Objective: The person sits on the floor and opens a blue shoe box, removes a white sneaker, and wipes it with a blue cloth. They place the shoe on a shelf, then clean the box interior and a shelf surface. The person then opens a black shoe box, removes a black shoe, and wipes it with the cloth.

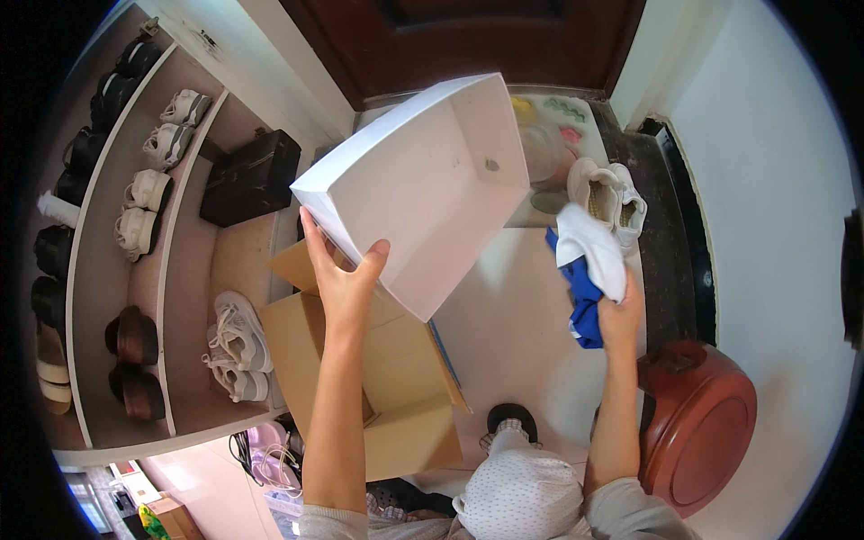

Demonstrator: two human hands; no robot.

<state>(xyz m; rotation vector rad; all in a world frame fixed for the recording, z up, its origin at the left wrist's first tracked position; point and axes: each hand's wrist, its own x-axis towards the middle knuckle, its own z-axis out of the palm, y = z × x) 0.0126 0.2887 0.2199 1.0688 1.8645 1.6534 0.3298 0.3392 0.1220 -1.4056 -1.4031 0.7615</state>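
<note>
My left hand [345, 273] grips a white box [432, 169] by its near left edge, thumb on the rim and fingers along the outer side. The box is tilted, its open side towards me, with a small grey mark on the inside wall. Below it stands an open brown cardboard box [405, 405], its flaps spread. On the right, my right hand [619, 314] holds a white cloth [590, 246] together with a blue cloth [582, 304] that hangs beneath it. A pair of white shoes [607, 196] lies on the floor just beyond that hand.
Shoe shelves [121, 263] run along the left, with a black case [251, 177] and grey-white sneakers [236, 347] inside. A reddish-brown stool [702, 425] stands against the right wall. A patterned mat [553, 135] lies before the dark door [466, 47]. Cables [273, 459] lie lower left.
</note>
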